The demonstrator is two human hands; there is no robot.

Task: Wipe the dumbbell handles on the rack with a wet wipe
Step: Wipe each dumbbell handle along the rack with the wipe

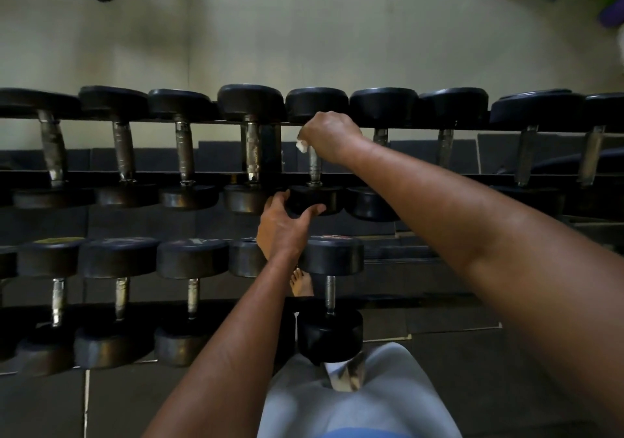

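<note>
On upper rack tier: my right hand (329, 137) curls round a dumbbell handle (314, 164), pinching the wet wipe (301, 145).
Left hand (283, 221): grips that dumbbell's near head (315, 199).

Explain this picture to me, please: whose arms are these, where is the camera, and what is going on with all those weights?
There is no machine here. A person wears a wide-angle camera on the head, so you look forward and down along their own arms. In front of them is a two-tier rack of black dumbbells, with a lower row nearer the person.

The right hand is closed around the metal handle of one dumbbell on the upper tier, with a white wet wipe peeking out at its edge; it appears to be wiping that handle. The left hand holds the near end weight of the same dumbbell, probably to steady it.

Below, between the weights, you can see the person's bare foot on the dark floor tiles.
</note>
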